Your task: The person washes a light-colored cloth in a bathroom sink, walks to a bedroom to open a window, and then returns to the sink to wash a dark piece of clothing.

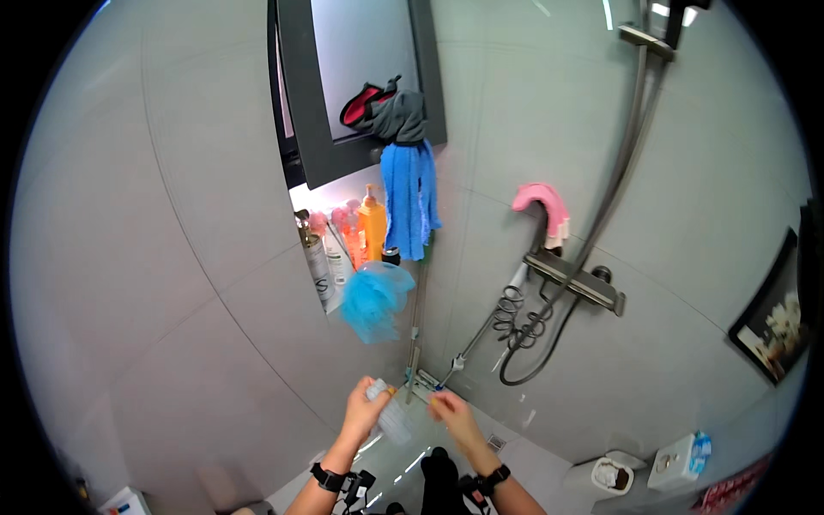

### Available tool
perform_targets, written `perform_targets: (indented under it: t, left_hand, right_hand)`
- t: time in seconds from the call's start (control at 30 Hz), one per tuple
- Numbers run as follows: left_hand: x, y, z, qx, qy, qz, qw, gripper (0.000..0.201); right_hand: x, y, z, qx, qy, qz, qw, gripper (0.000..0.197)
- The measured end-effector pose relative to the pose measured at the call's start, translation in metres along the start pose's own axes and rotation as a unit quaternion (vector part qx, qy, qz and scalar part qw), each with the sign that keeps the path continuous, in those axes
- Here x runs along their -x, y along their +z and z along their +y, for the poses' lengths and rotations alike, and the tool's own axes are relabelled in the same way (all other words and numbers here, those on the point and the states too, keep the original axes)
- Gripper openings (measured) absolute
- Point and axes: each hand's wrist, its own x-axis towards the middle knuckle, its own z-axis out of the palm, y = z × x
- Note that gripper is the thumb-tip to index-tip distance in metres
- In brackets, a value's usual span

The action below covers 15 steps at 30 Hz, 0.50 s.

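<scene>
Low in the middle of the view, my left hand (365, 408) is closed round a pale, whitish cloth-like piece (392, 421). It hangs down to the right below the fingers, and its exact kind is too blurred to tell. A small orange-yellow spot shows by the left thumb. My right hand (455, 418) is just to the right, apart from the pale piece. Its fingers are pinched together, and whatever may be between them is too small to name. Both wrists wear black straps.
A blue bath puff (376, 300) hangs below a niche with bottles, including an orange pump bottle (372, 225). A blue cloth (409, 199) hangs from the open cabinet door (319, 129). At right are a shower mixer (575, 281), coiled hose and a waste bin (592, 474).
</scene>
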Motion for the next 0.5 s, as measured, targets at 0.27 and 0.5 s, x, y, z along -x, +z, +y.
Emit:
perform_targets:
  t: [0.27, 0.5]
  left_hand:
    - [-0.077, 0.003, 0.042, 0.019, 0.022, 0.129, 0.991, 0.021]
    - [-0.123, 0.011, 0.097, -0.055, 0.119, 0.198, 0.971, 0.017]
  right_hand:
    - [-0.213, 0.020, -0.151, 0.311, -0.454, 0.095, 0.830, 0.036]
    - [-0.258, 0.060, -0.188, 0.279, -0.472, -0.110, 0.829, 0.048]
